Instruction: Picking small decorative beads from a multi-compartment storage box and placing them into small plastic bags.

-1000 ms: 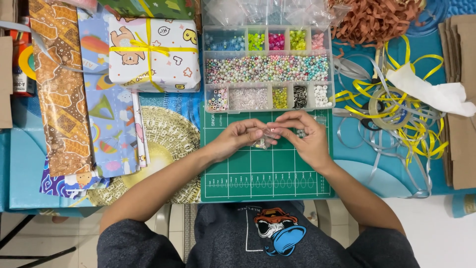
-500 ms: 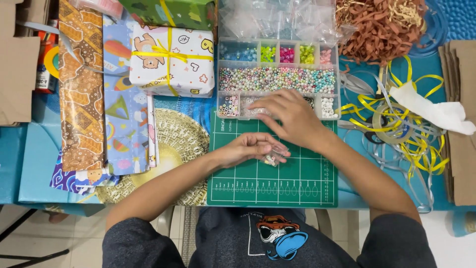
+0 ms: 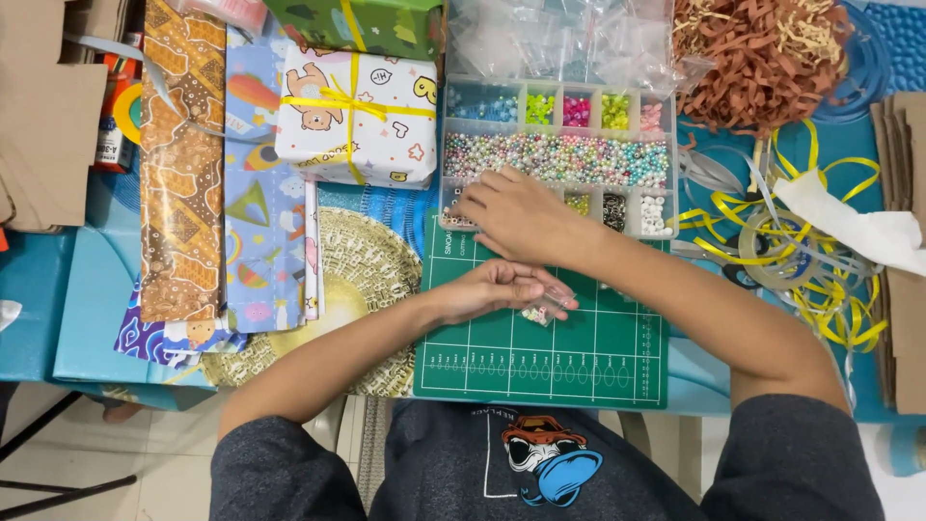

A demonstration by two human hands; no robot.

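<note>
My left hand (image 3: 492,289) rests on the green cutting mat (image 3: 579,357) and pinches a small clear plastic bag (image 3: 542,307) with a few beads inside. My right hand (image 3: 511,214) reaches forward and left across the mat, fingers down in the lower left compartments of the clear bead organizer box (image 3: 558,154). The box holds coloured beads in small sections and a long row of pastel pearl beads. Whether the right fingers hold a bead is hidden.
A wrapped gift box with yellow ribbon (image 3: 355,114) sits left of the organizer. Rolled wrapping papers (image 3: 183,183) and a gold doily (image 3: 352,280) lie further left. Yellow and silver ribbons (image 3: 781,241), brown paper shred (image 3: 757,53) and brown paper bags (image 3: 902,270) fill the right.
My right hand left the little bag and moved forward and left into the organizer's lower left compartments. The left hand stayed on the mat holding the bag.
</note>
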